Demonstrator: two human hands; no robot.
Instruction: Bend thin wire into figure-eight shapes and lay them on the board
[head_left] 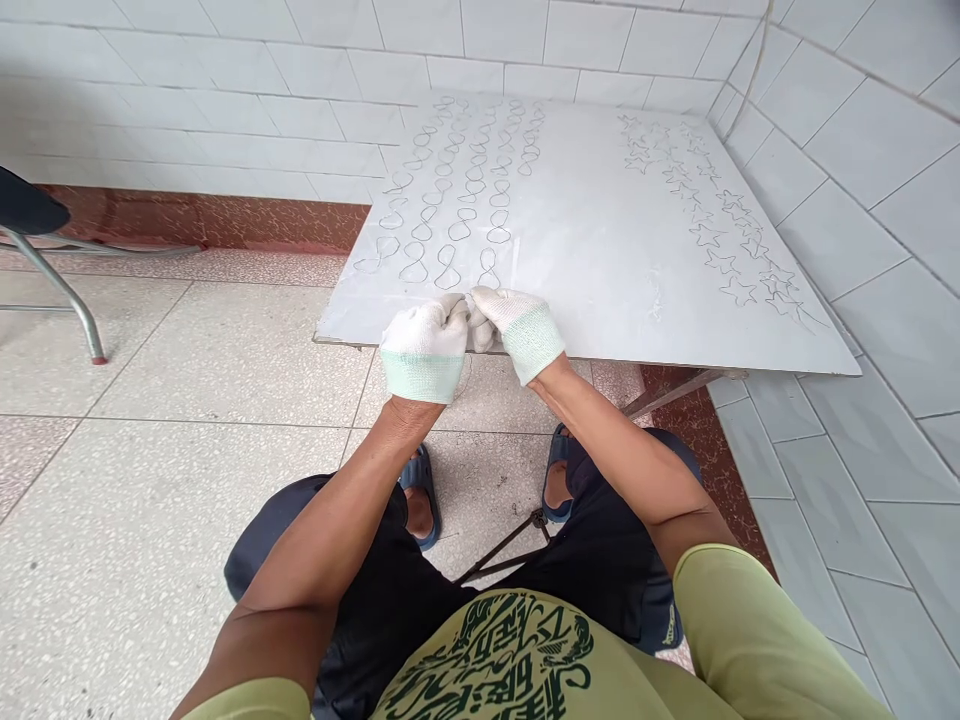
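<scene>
My left hand (425, 345), in a white knit glove with a mint cuff, is closed at the front edge of the white board (585, 250). My right hand (519, 325), gloved the same way, is closed close beside it, with the fingertips of both nearly meeting. A thin wire (469, 375) curves down below the fingers; most of it is hidden by the gloves. Just beyond my hands, columns of thin figure-eight wire shapes (448, 267) lie on the board. Thin star-shaped wires (739, 290) lie in overlapping rows on its right side.
White tiled walls (495, 45) border the board at the back and right. A metal-legged chair (79, 310) stands at the far left. My knees are under the front edge, with a dark folding metal frame (510, 550) between my legs on the speckled floor (172, 500).
</scene>
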